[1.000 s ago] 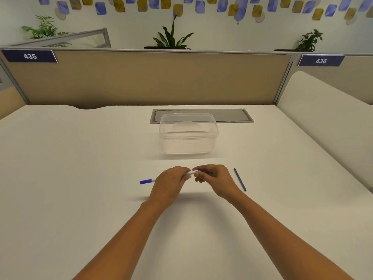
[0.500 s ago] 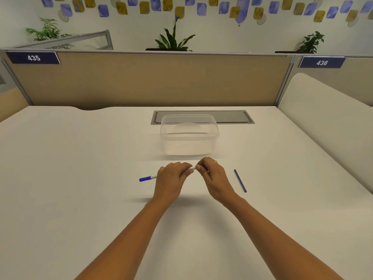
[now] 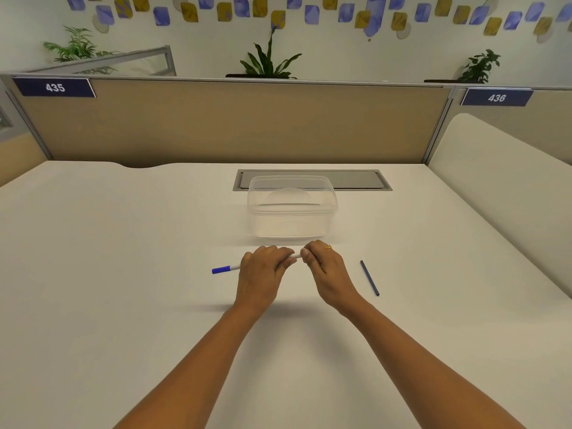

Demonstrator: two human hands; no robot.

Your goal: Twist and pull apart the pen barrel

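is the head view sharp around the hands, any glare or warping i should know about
Head view: left hand and right hand are sharp, both gripping the white pen with its blue cap; soft, even light leaves only a faint shadow under the wrists; no glare on the desk; the clear container looks washed out; wide-angle warping bends the partition top.

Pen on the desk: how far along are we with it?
Done: nothing is in the clear lidded container yet. In hand: left hand and right hand both grip the white pen, its blue cap on. Left: the thin dark blue stick lies untouched on the desk.
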